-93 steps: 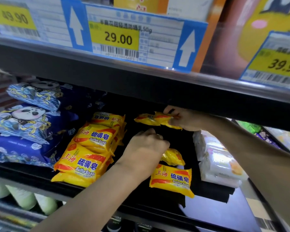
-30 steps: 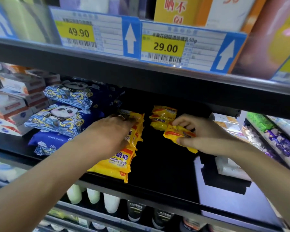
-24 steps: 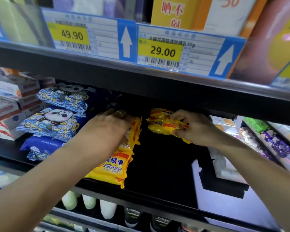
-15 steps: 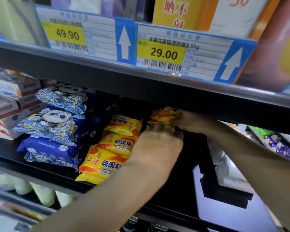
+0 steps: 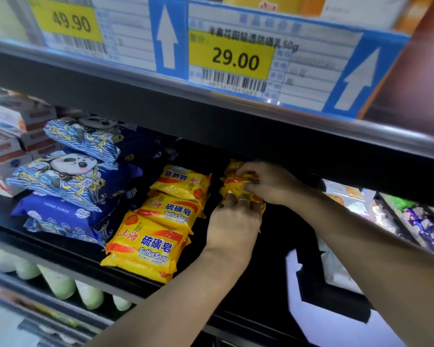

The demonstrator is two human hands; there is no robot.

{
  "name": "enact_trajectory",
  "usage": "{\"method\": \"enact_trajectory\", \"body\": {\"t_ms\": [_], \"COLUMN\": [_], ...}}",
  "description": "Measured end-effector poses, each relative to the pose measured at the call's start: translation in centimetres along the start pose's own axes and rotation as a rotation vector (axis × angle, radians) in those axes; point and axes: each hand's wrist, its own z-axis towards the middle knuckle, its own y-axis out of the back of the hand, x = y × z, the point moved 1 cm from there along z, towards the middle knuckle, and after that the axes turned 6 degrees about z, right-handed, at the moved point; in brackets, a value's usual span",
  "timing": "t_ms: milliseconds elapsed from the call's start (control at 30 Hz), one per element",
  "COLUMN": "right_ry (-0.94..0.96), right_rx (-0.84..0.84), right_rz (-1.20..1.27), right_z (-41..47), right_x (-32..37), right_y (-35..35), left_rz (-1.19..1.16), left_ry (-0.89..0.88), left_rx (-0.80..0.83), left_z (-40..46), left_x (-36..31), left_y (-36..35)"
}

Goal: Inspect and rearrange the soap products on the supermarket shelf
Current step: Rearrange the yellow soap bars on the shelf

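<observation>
Both hands on the rear yellow soap stack (image 5: 238, 190)

Left hand (image 5: 233, 221) grips its front edge; right hand (image 5: 268, 182) pinches the top packet, beside the front soap stack (image 5: 158, 221).

Both hands, left (image 5: 232, 222) and right (image 5: 268, 182), fingers curled, arms outstretched.

This is a supermarket aisle. A dark metal shelf edge (image 5: 161, 96) carries blue-and-yellow paper price labels (image 5: 232, 58) printed 49.90 and 29.00, with barcodes and white arrows. Below sit rows of identical goods: yellow plastic-wrapped sulfur soap bars (image 5: 148, 244), blue panda-print soft packs (image 5: 68, 176), white and red cardboard boxes (image 5: 3, 144) and pale bottles (image 5: 60, 284).
</observation>
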Motion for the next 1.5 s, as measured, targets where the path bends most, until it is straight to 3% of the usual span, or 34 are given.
{"method": "enact_trajectory", "body": {"t_ms": [333, 500, 600, 700, 800, 933, 1100, 1367, 1500], "right_ry": [0.055, 0.075, 0.103, 0.115, 0.297, 0.467, 0.48, 0.445, 0.23], "right_rx": [-0.068, -0.075, -0.172, -0.171, -0.084, -0.018, -0.045, -0.149, -0.172], "right_rz": [-0.078, -0.178, -0.183, -0.06, -0.006, -0.134, -0.249, -0.223, -0.165], "right_z": [-0.8, -1.7, -2.2, -3.2, -4.2, -4.1, -3.5, -4.8, -6.2], "right_x": [0.7, 1.3, 2.2, 3.9, 6.4, 9.1, 9.8, 9.8, 8.0], "right_y": [-0.5, -0.4, -0.4, -0.7, -1.4, -3.0, -4.8, -4.2, -0.9], "left_rz": [0.119, 0.172, 0.089, -0.008, -0.101, -0.044, 0.073, 0.094, 0.027], "left_ry": [0.0, -0.047, -0.025, -0.039, -0.092, -0.118, -0.231, -0.285, -0.249], "left_rx": [0.019, 0.107, 0.168, 0.002, -0.167, -0.125, 0.015, -0.104, -0.172], "left_z": [-0.5, -0.3, -1.5, -4.2, -7.4, -10.8, -12.3, -11.6, -12.0], "left_x": [0.2, 0.1, 0.2, 2.3, 5.8, 11.3, 15.7, 16.5, 15.4], "left_y": [1.6, 2.2, 3.4, 6.5, 8.3, 9.7, 7.7, 6.7, 7.5]}}
